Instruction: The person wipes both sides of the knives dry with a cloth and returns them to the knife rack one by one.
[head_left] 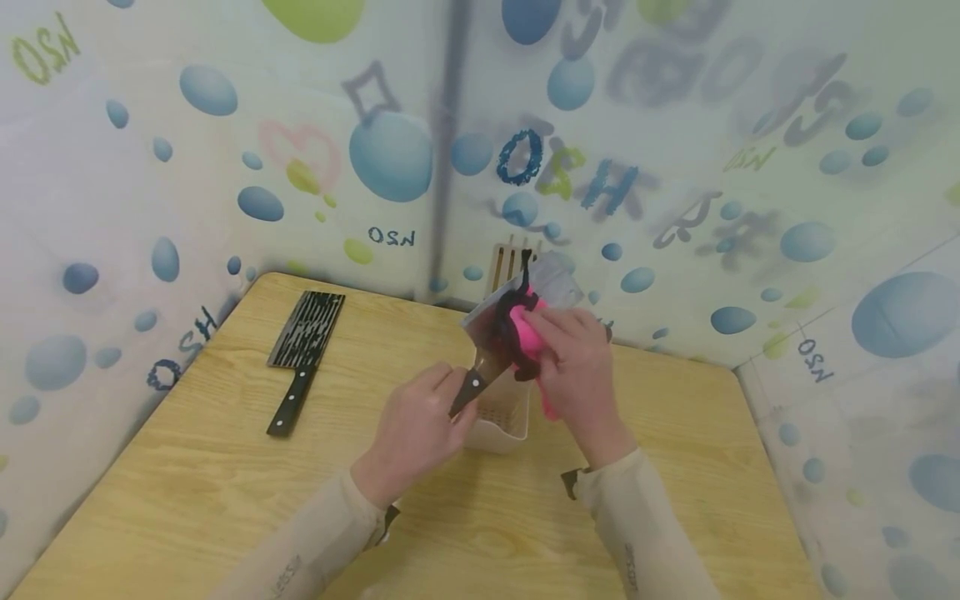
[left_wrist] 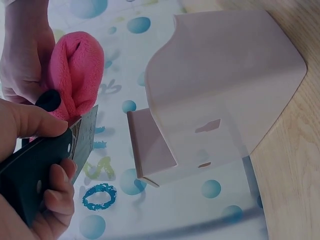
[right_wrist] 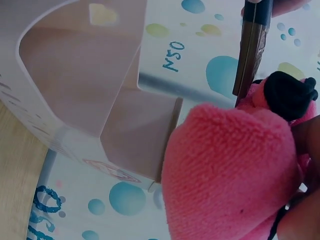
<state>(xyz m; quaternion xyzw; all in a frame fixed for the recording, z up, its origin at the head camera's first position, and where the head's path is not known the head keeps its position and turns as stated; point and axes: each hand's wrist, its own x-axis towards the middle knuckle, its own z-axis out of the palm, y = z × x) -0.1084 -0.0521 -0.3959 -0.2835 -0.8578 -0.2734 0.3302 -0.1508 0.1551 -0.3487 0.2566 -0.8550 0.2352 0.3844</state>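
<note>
My left hand [head_left: 416, 421] grips the black riveted handle [head_left: 468, 392] of a cleaver, whose wide metal blade [head_left: 558, 279] points up and away to the right. A pink fluffy cloth [right_wrist: 225, 170] with black parts is held in my right hand [head_left: 588, 375], against the blade. In the left wrist view the pink cloth [left_wrist: 77, 70] sits at the blade's far side, and the left thumb lies along the handle. Part of the blade is hidden behind the cloth and fingers.
A pale plastic knife holder [head_left: 498, 433] with slots stands on the wooden table [head_left: 637, 517] behind the hands, partly covered by them. Another cleaver [head_left: 307, 329], its blade dark-streaked, lies at the table's left. Patterned walls [head_left: 652, 275] rise close behind and at both sides.
</note>
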